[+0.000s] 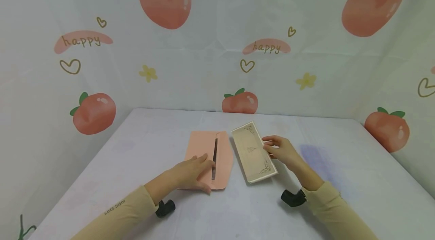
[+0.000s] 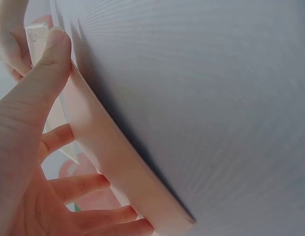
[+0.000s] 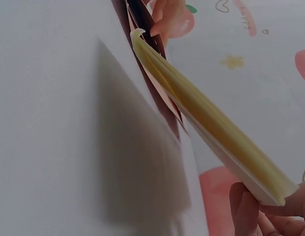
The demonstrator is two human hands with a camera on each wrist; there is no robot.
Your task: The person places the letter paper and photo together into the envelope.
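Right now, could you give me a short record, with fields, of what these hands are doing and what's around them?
Left hand: fingers spread on the envelope
Right hand: pinching the card by a long edge
Colours: envelope pink; card cream, with corner ornaments
Envelope position: on the white table, flap toward the card
Card position: tilted, shadow beneath
Backdrop: printed fruit, hearts, yellow flowers, "happy"

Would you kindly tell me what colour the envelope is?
The envelope is peach pink, seen best in the head view.
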